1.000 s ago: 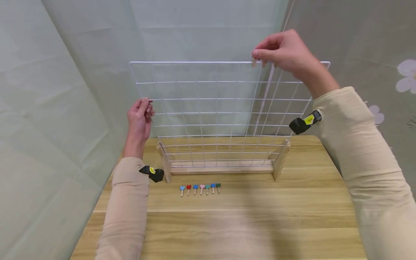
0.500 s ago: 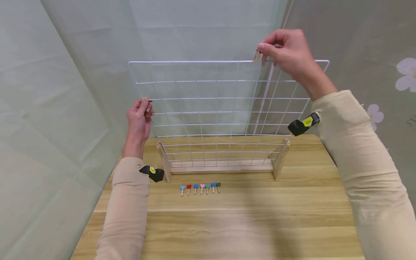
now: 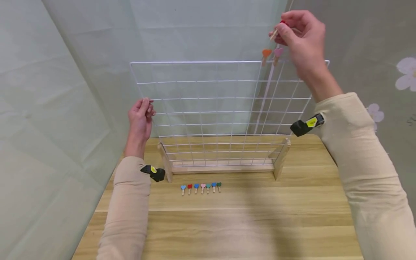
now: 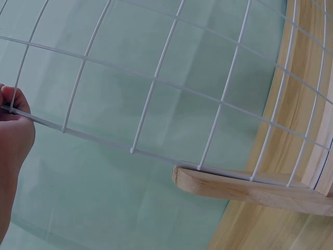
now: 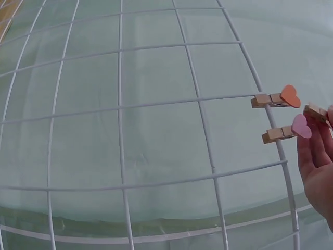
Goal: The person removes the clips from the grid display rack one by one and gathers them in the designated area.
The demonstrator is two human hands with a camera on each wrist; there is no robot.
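Right hand (image 3: 300,39) pinches a small wooden clip with a red head (image 3: 282,24), raised above the white wire grid panel (image 3: 214,108). Below its fingertips, orange-heart clip (image 3: 266,54) and pink-heart clip (image 3: 277,53) sit on the top wire; the right wrist view shows their wooden bodies clamped there. Left hand (image 3: 140,117) grips the panel's left edge wire. Wooden base (image 3: 224,167), light wood table (image 3: 227,216), seven heart clips (image 3: 200,187) in a row.

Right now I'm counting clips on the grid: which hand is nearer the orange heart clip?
Right. The right hand is just up and right of the orange heart clip; the left hand grips the grid's far left edge.
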